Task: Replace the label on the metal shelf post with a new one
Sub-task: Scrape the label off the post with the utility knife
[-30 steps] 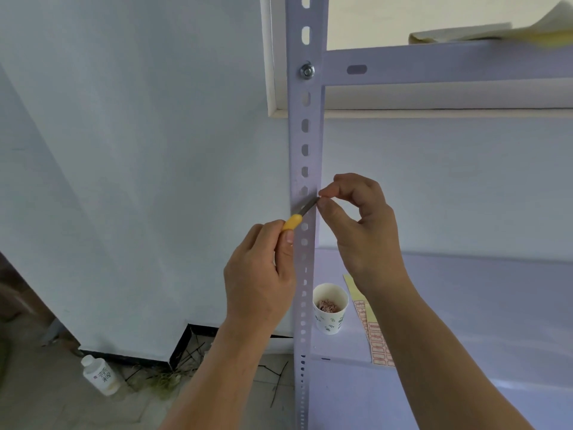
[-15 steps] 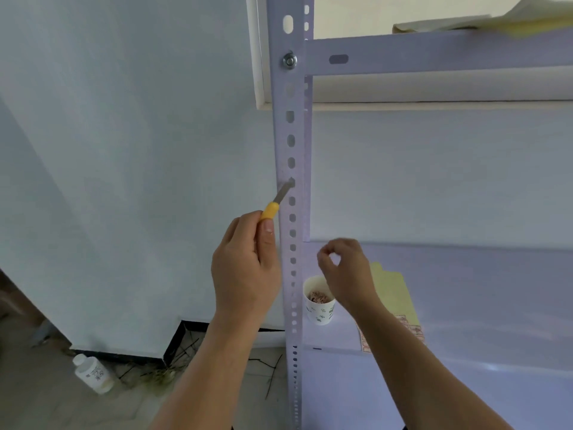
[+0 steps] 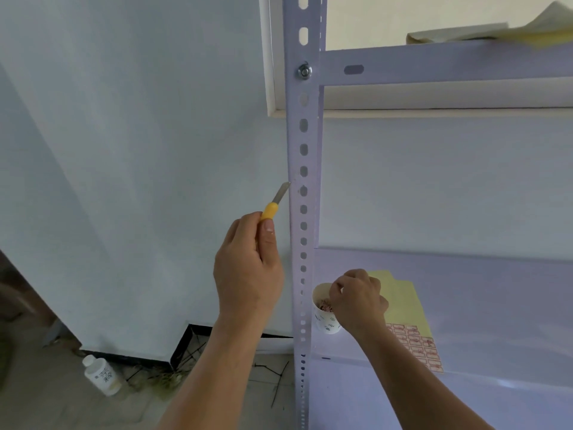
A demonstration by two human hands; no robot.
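The post [image 3: 303, 212], a pale upright strip with a column of holes, runs down the middle of your view, and no label shows on the stretch level with the blade, which suggests the old one is scraped off. Your left hand [image 3: 248, 268] is wrapped closed around a yellow knife [image 3: 274, 203], its blade tip right at the post's left edge, seemingly parked there so you can resume scraping. Your right hand [image 3: 356, 297] is low, over the cup [image 3: 324, 318] on the shelf [image 3: 465, 305] just right of the post, fingers pinched together; it looks as if you are dropping a scrap into the cup's peelings, though anything held is too small to see. Just beside the cup lies the label sheet [image 3: 415, 339], within easy reach for the new label.
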